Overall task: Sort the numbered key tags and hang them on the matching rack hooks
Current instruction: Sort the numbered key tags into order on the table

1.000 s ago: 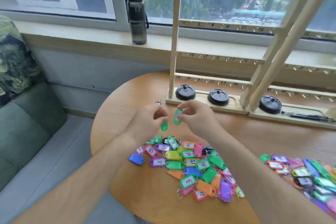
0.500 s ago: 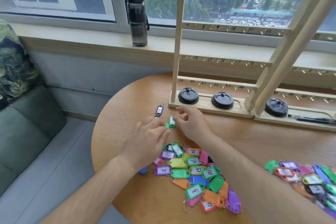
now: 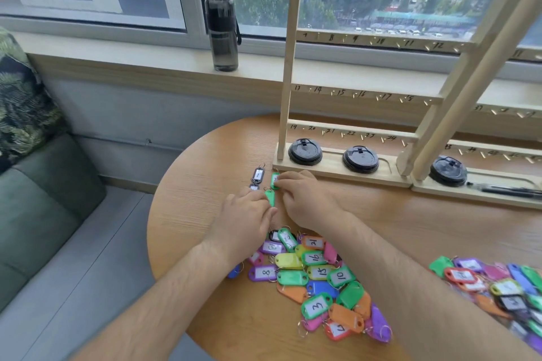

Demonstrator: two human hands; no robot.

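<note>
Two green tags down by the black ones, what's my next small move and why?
Probably release both: right hand pinches the far green tag, left hand the near green tag, each on the table beside the black tags, clear of the pile.

Left hand (image 3: 243, 220) and right hand (image 3: 305, 199) on green tags (image 3: 274, 180), just beside rack (image 3: 286, 67)

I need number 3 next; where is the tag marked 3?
Head view, lower centre: the green tag marked 3 lies face up in the near part of the central pile, just nearer than the tag marked 10.
</note>
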